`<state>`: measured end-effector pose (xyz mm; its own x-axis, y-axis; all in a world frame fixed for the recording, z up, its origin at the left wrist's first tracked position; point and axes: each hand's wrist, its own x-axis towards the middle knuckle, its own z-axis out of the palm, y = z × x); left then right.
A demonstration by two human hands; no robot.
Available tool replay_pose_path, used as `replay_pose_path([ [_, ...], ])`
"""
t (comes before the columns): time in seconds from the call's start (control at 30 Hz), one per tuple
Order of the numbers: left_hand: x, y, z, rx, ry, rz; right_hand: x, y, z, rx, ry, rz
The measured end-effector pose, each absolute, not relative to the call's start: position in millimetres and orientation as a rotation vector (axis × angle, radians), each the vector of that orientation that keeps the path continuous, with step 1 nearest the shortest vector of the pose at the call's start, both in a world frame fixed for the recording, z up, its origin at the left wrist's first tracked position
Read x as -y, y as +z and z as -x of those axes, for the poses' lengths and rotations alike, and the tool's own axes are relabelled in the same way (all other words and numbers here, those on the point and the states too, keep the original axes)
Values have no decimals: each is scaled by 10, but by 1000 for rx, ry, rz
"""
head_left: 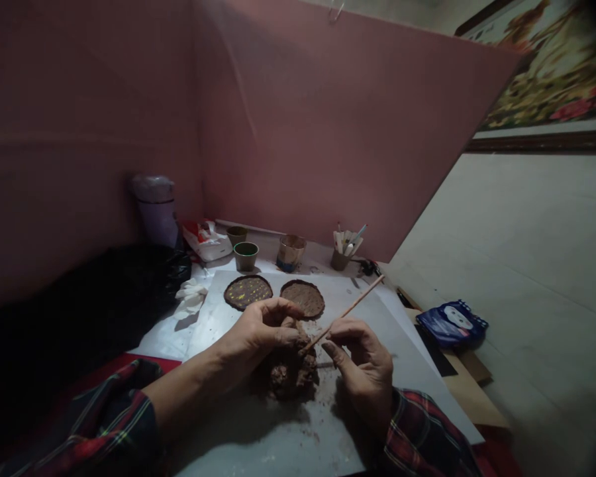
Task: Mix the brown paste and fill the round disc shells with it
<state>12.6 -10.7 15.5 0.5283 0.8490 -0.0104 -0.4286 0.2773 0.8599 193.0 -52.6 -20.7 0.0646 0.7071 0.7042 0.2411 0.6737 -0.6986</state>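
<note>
In the head view, the left hand has its fingers clamped on the upper part of a lumpy brown mass above the pale sheet; the right hand has its fingers pinched on a thin stick, tip against the mass. Pressing too hard could crumble the mass, or a slip could jab the left thumb; a forward shove might knock the nearby round brown disc.

Pale-sheeted table: brown lumps, two dark discs, cups, crumpled tissue.
</note>
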Motion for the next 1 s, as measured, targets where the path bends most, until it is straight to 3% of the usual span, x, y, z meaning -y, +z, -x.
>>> replay_pose_path([
  [1.0,123,135,-135,-595,850,-976,582,-139,-1914,1677,320,968],
])
